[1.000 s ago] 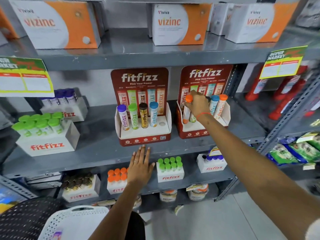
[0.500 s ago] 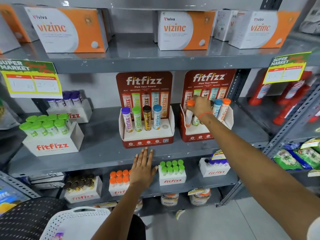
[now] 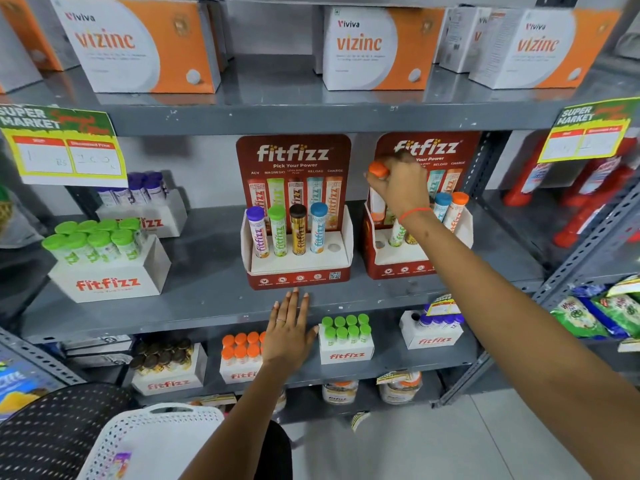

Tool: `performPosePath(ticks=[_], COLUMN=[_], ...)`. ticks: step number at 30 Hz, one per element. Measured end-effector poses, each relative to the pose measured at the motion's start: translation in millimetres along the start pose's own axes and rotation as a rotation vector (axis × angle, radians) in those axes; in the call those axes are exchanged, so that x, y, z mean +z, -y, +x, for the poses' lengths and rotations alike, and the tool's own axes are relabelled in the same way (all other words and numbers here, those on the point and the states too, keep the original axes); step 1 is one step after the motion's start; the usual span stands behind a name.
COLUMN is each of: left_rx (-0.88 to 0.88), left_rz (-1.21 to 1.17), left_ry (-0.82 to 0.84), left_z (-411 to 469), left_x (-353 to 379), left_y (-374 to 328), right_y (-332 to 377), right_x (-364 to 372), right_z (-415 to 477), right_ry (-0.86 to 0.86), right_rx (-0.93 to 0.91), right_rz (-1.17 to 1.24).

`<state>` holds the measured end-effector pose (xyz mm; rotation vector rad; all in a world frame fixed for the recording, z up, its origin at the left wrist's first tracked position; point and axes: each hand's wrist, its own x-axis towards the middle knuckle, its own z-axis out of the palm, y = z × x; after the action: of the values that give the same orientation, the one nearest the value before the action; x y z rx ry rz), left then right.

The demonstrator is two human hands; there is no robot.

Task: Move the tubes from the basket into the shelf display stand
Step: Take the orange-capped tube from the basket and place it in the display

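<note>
My right hand (image 3: 401, 187) grips an orange-capped tube (image 3: 378, 174), held above the leftmost slot of the right fitfizz display stand (image 3: 394, 263). That stand also holds a green-labelled tube (image 3: 397, 233), a blue-capped tube (image 3: 442, 202) and an orange-capped one (image 3: 458, 207). The left display stand (image 3: 298, 263) carries purple, green, black and blue-capped tubes, with its right slot (image 3: 333, 247) empty. My left hand (image 3: 289, 330) lies flat, fingers spread, on the shelf edge below that stand. The white basket (image 3: 152, 441) sits at the bottom left, with a tube partly visible inside.
White fitfizz boxes of green-capped tubes (image 3: 104, 258) and purple-capped tubes (image 3: 145, 206) stand at the left of the same shelf. Orange vizinc cartons (image 3: 138, 46) line the shelf above. The lower shelf holds more tube boxes (image 3: 346, 341). Red bottles (image 3: 595, 188) fill the rack at right.
My right hand has lifted the orange-capped tube up out of the right stand's left slot. The left hand has stayed on the shelf edge.
</note>
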<state>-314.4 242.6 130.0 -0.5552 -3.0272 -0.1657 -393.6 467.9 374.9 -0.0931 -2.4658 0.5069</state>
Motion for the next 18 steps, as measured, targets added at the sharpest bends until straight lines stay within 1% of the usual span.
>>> performPosePath(ticks=[5, 7, 9, 11, 14, 18], left_rx=[0.013, -0.02, -0.023, -0.013, 0.003, -0.012], left_rz=[-0.005, -0.008, -0.002, -0.004, -0.002, 0.016], left_ry=[-0.018, -0.023, -0.025, -0.013, 0.004, -0.021], left_z=[0, -4, -3, -2, 0, 2], left_x=[-1, 1, 2, 2, 1, -1], left_y=[-1, 5, 5, 3, -2, 1], right_y=[22, 39, 40, 31, 18, 22], right_x=[3, 17, 31, 45, 53, 55], right_z=[-3, -8, -16, -25, -32, -24], right_ry=[-0.091, -0.014, 0.113, 0.19, 0.187, 0.228], right_rx=[-0.05, -0.076, -0.048, -0.016, 0.013, 0.01], right_rz=[0.14, 0.158, 0.156, 0.18, 0.125, 0.138])
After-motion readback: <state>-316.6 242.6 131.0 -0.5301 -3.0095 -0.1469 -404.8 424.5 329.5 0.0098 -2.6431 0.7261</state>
